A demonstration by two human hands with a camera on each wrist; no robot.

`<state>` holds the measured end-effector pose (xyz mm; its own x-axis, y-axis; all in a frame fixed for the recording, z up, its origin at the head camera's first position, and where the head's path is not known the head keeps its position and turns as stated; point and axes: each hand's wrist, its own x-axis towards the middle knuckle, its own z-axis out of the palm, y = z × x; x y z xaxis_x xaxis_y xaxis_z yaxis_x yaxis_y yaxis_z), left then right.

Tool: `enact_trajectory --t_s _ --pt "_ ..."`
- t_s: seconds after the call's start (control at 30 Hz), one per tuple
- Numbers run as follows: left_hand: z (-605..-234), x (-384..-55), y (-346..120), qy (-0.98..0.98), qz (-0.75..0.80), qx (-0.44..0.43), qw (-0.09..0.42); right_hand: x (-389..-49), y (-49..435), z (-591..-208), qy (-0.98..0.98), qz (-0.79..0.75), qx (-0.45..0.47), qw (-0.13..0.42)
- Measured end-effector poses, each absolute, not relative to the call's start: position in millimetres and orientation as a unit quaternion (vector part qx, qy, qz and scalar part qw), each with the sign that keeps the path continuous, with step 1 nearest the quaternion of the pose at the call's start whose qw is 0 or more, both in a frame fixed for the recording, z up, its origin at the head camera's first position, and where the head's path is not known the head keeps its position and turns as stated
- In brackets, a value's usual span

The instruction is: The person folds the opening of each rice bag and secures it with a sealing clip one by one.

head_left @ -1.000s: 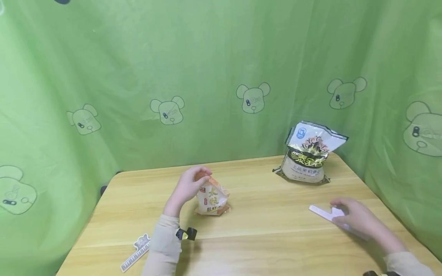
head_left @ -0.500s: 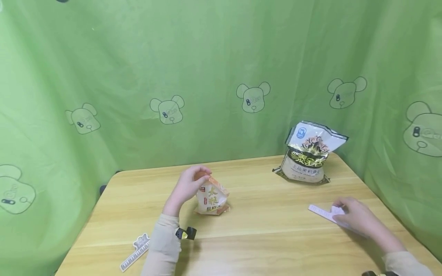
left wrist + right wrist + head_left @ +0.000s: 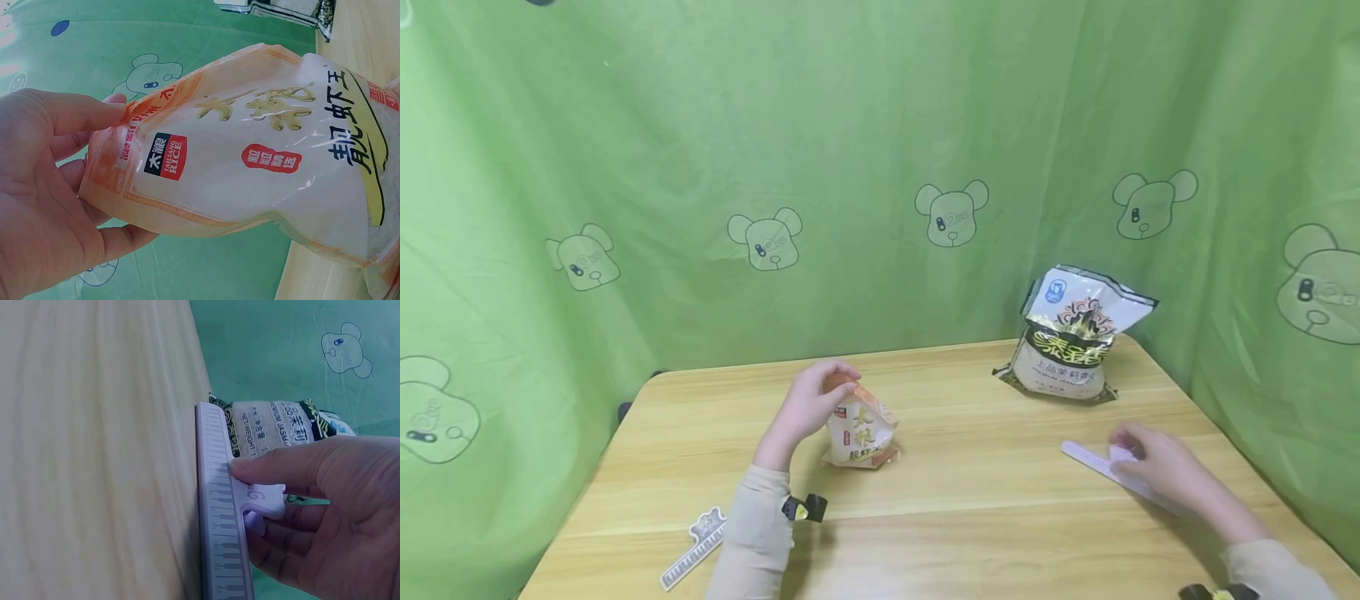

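My left hand (image 3: 814,402) pinches the folded orange top of a small rice bag (image 3: 861,435), which stands on the table left of centre. In the left wrist view, the thumb lies on the front of the rice bag (image 3: 219,150) and the fingers go behind it. At the right, my right hand (image 3: 1161,467) holds a pale purple bag clip (image 3: 1086,457) by its handle. The right wrist view shows a piano-key pattern along the bag clip (image 3: 220,487), with the thumb on the handle and the bar low over the tabletop.
A larger rice bag (image 3: 1063,350) stands at the table's back right. Another bag clip (image 3: 688,562), grey and white with piano keys, lies at the front left beside the left sleeve (image 3: 752,533). Green curtain (image 3: 850,100) surrounds the wooden table (image 3: 955,533) on the far sides.
My right hand has shifted slightly left with the pale purple bag clip. The left hand and the small rice bag have stayed in place.
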<state>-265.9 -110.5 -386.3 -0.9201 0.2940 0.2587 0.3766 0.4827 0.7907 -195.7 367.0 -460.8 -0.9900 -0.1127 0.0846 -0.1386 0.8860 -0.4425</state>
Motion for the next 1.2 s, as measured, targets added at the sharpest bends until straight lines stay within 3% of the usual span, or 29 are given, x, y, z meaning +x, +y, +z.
enact_trajectory --t_s 0.23,0.8,1.2 --pt "-387 -266 -110 -0.857 -0.474 -0.197 0.038 -202 356 -461 -0.969 0.222 0.096 0.051" --pt "-388 -268 -110 -0.859 -0.475 -0.188 0.039 -229 314 -447 -0.965 0.227 0.122 0.041" --pt "-387 -267 -110 -0.863 -0.468 -0.185 0.044 -246 275 -439 -0.954 0.237 0.163 0.086"
